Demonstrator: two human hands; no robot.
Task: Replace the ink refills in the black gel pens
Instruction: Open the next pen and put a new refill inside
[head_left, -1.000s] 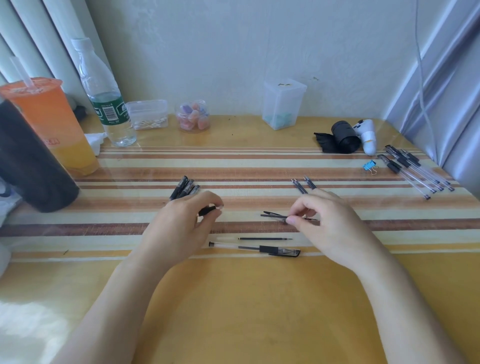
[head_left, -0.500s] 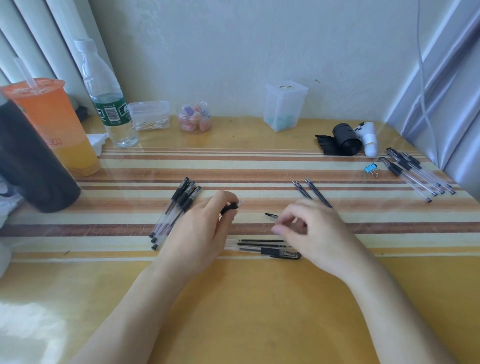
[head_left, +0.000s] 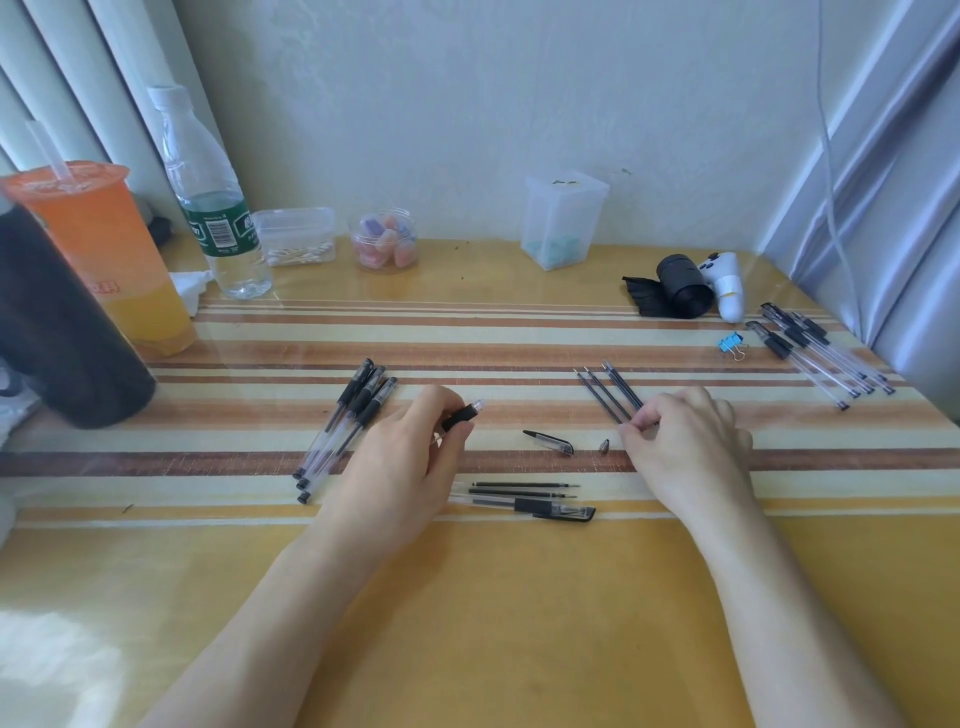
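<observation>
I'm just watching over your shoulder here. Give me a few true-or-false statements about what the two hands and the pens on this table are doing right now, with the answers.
1. The left hand holds a pen barrel with a black grip. True.
2. The right hand is pinching the blue binder clip. False: its fingertips are at the near end of the loose refills; the clip lies apart, farther right.
3. A loose pen cap lies on the table between the hands. True.
4. The orange drink cup has tipped over. False: it stands upright at the far left.
5. A bundle of pens lies left of the left hand. True.
</observation>
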